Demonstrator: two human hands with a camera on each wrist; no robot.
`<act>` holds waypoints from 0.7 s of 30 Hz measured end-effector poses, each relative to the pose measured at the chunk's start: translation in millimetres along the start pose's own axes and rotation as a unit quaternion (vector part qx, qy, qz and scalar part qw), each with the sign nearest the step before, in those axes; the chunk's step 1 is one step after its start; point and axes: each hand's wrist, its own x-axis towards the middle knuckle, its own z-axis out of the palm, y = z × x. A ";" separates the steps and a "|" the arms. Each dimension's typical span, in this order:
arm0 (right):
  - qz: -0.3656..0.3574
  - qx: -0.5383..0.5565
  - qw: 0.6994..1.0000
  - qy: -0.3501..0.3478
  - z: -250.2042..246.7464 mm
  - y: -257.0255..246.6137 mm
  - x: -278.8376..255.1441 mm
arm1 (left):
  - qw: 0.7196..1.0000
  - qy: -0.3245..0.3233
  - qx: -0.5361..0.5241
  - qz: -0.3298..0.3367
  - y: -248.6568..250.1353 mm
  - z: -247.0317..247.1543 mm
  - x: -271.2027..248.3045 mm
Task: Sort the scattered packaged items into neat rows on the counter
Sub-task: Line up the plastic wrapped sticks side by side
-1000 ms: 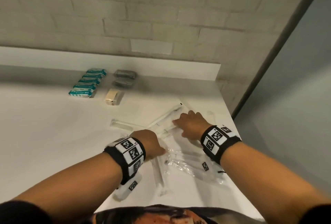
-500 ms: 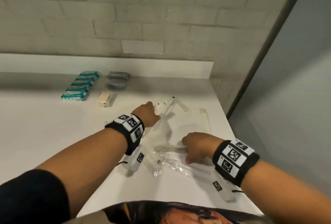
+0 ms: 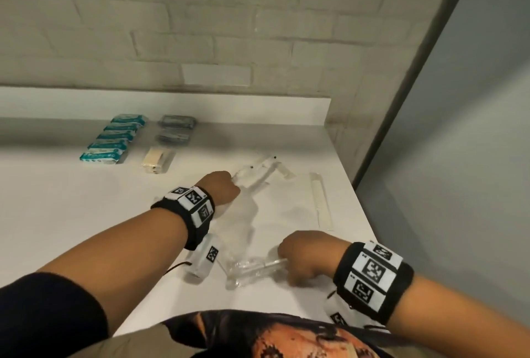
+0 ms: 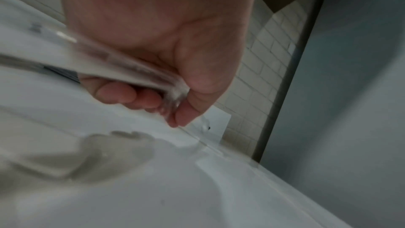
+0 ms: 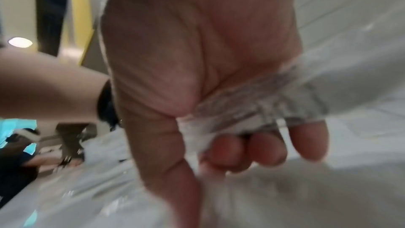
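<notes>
On the white counter (image 3: 71, 214), my left hand (image 3: 222, 188) grips a bunch of clear-wrapped toothbrush packets (image 3: 258, 177), lifted a little off the surface; the left wrist view shows fingers and thumb curled round the clear wrappers (image 4: 136, 69). Nearer the front edge, my right hand (image 3: 304, 254) grips another bunch of clear packets (image 3: 252, 267); the right wrist view has the wrappers (image 5: 252, 110) bunched between palm and curled fingers. A clear-wrapped white comb (image 3: 321, 203) lies alone to the right.
At the back left stand a row of several teal packets (image 3: 114, 140), two grey packets (image 3: 176, 128) and a cream packet (image 3: 156, 160). The counter's right edge (image 3: 361, 205) drops off beside a grey wall. A brick wall rises behind the backsplash.
My left hand moved forward with its bunch of packets. My right hand pulled back toward the front edge, taking hold of another bunch of clear packets.
</notes>
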 end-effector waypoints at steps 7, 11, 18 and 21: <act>0.203 0.118 0.963 0.136 -38.0 65.1 23.7 | 0.996 0.024 -0.035 -0.078 -46.1 -23.5 -19.6; 0.160 0.057 0.985 0.031 -31.9 52.9 34.4 | 0.994 -0.029 -0.063 -0.081 -51.1 -10.6 -32.7; 0.043 0.135 0.982 0.127 -76.1 36.2 81.2 | 0.979 -0.044 -0.199 -0.028 -28.3 -3.4 -36.9; 0.040 0.141 0.982 0.121 -95.6 53.5 116.9 | 0.969 -0.034 -0.242 -0.037 -26.8 -6.4 -31.4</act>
